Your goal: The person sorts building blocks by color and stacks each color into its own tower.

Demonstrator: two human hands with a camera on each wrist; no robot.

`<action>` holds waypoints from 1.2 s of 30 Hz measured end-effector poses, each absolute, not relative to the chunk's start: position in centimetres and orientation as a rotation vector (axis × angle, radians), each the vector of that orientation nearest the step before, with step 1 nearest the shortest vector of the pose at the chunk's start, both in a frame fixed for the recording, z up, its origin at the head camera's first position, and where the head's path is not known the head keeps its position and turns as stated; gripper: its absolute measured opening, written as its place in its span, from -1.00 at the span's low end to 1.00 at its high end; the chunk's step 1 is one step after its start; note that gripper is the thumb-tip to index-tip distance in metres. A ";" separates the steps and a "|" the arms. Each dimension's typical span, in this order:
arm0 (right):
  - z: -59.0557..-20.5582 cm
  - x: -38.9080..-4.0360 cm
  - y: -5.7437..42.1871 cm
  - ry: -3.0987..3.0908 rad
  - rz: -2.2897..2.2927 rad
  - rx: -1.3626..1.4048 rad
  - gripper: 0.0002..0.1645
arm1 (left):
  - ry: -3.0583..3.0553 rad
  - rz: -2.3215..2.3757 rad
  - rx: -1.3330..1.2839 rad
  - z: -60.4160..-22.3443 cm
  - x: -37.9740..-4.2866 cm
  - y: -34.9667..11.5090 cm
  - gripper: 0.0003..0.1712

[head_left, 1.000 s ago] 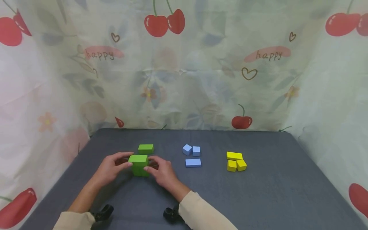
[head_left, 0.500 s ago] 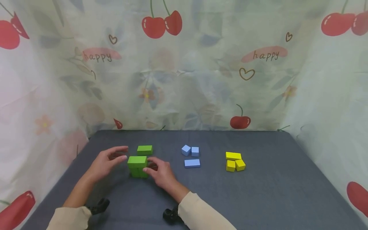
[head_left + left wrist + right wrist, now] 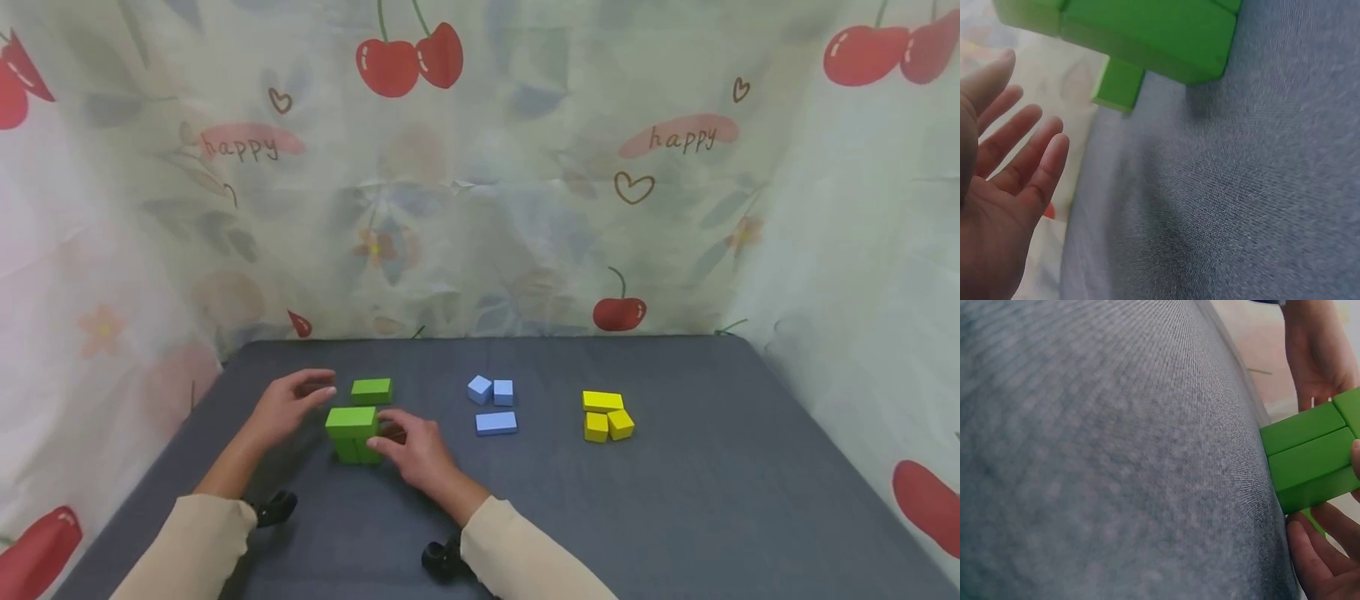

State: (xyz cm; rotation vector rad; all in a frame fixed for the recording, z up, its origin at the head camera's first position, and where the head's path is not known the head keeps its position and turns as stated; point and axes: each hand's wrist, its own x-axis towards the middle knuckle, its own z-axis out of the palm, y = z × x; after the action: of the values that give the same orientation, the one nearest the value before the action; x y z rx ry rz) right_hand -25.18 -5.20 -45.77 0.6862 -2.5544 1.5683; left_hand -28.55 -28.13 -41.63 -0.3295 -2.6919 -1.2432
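Observation:
Two upright green blocks (image 3: pixel 352 451) stand side by side on the dark cloth, and a green block (image 3: pixel 351 422) lies flat across their tops. At the stack's right side, my right hand (image 3: pixel 423 454) pinches the green block, thumb at the front and fingers curled behind. My left hand (image 3: pixel 283 407) hovers just left of the stack, holding nothing; the left wrist view shows its fingers (image 3: pixel 1047 172) extended and apart from the blocks. Behind the stack lies another green block (image 3: pixel 372 391), partly visible below the stack in the left wrist view.
Two blue cubes (image 3: pixel 480 388) and a blue block (image 3: pixel 497 423) lie mid-table. Farther right, a yellow block (image 3: pixel 603 402) lies behind two yellow cubes (image 3: pixel 596 427). Patterned curtains (image 3: pixel 495 250) enclose the back and sides of the cloth-covered table (image 3: pixel 712 500).
My left hand has let go of the green stack and moved left and slightly away. My right hand stays at the stack's right side. The view has shifted slightly.

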 end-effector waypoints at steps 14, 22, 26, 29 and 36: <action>-45.7 -25.3 -5.0 -2.561 1.531 0.703 -0.56 | -2.833 -1.292 -0.249 -43.5 -31.4 -27.9 -0.49; -45.9 -25.3 -4.9 -2.567 1.535 0.707 -0.56 | -2.853 -1.241 -0.270 -44.2 -32.2 -27.7 -0.49; -46.0 -25.4 -4.9 -2.565 1.539 0.711 -0.56 | -2.867 -1.172 -0.274 -44.3 -32.4 -27.4 -0.51; -46.0 -25.3 -4.9 -2.565 1.543 0.717 -0.56 | -2.880 -1.128 -0.280 -44.4 -32.6 -27.2 -0.51; -45.9 -25.3 -4.8 -2.568 1.560 0.727 -0.56 | -2.885 -1.130 -0.290 -44.5 -32.7 -26.6 -0.49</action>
State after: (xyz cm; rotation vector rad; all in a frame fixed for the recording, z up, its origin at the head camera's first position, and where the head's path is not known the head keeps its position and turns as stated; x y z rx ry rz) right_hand -25.29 -4.78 -45.93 0.7274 -2.5676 1.5601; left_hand -32.69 -26.55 -44.49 -0.2905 -2.8852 -1.1297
